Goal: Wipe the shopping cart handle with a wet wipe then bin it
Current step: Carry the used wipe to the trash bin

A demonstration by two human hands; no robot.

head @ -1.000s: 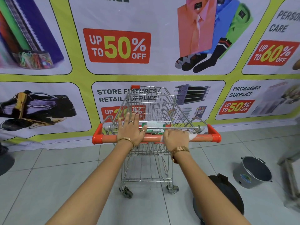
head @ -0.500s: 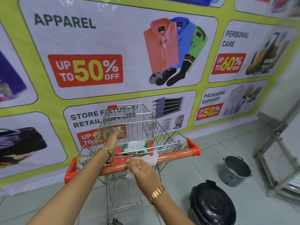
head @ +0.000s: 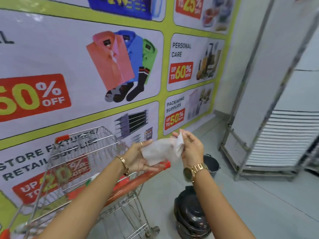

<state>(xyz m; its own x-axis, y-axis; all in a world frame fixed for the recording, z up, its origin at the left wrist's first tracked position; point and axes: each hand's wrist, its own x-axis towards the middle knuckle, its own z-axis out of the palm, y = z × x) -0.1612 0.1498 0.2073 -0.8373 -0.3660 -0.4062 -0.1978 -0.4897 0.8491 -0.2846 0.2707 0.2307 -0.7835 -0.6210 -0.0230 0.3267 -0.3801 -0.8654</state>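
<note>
A white wet wipe point(head: 160, 151) is stretched between both hands in the air, above the right end of the cart's orange handle point(head: 138, 178). My left hand point(head: 138, 157) grips the wipe's left side with its palm turned up. My right hand point(head: 190, 149) pinches the wipe's bunched right end. The wire shopping cart point(head: 82, 152) stands to the lower left, below my left forearm. A grey bin point(head: 211, 163) sits on the floor just beyond my right wrist, partly hidden by it.
A black domed lid or pot point(head: 189, 216) lies on the floor under my right forearm. A metal rack point(head: 269, 128) with white slats stands at the right. A printed sale banner point(head: 86, 66) covers the wall behind the cart.
Both hands have left the cart handle and lifted the wipe into the air to the right. The view has swung right and up, bringing the rack into sight.
</note>
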